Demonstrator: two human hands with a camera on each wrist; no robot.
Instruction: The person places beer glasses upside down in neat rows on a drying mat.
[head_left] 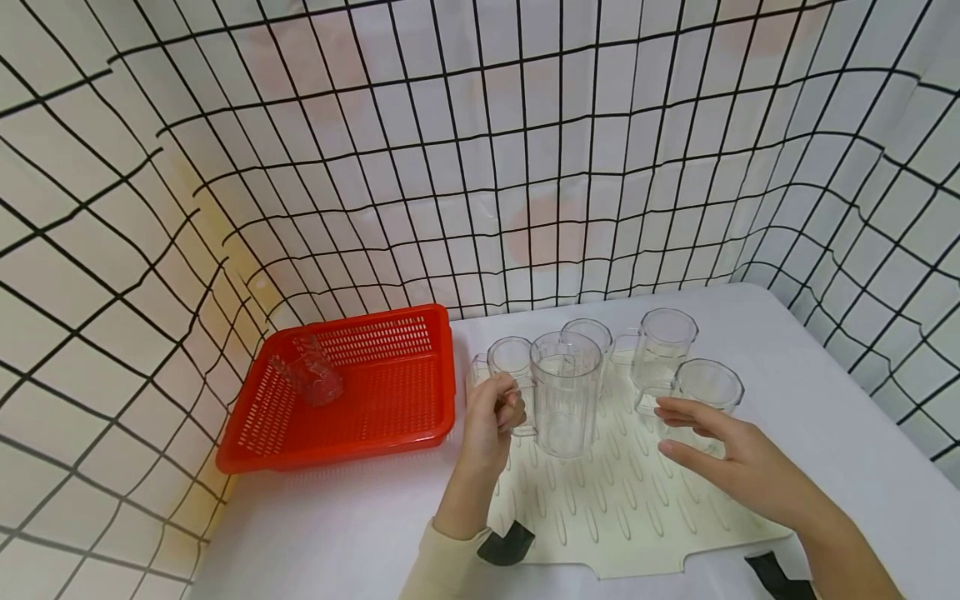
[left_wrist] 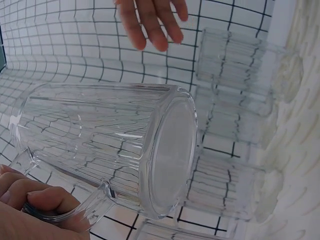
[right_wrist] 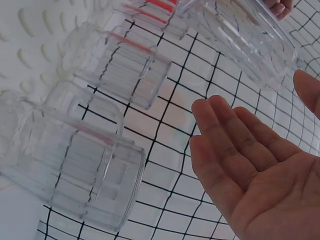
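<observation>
My left hand (head_left: 491, 421) grips the handle of a clear ribbed mug (head_left: 566, 400), held upright over the cream mat (head_left: 622, 508). In the left wrist view its fingers curl through the handle and the mug's round base (left_wrist: 172, 157) shows. Held in the air at the right is my right hand (head_left: 738, 458), fingers extended and thumb apart, overlapping a clear mug (head_left: 708, 385) in the head view. From the right wrist, the palm (right_wrist: 270, 200) holds nothing. More clear mugs stand behind: one at the back right (head_left: 663, 350), others partly hidden behind the held mug.
At the left stands a red perforated basket (head_left: 337, 460) with a clear mug (head_left: 318, 382) lying in it. Black wire grid panels (head_left: 495, 158) enclose the white table (head_left: 315, 533) at the back and sides. The mat has raised oval ridges.
</observation>
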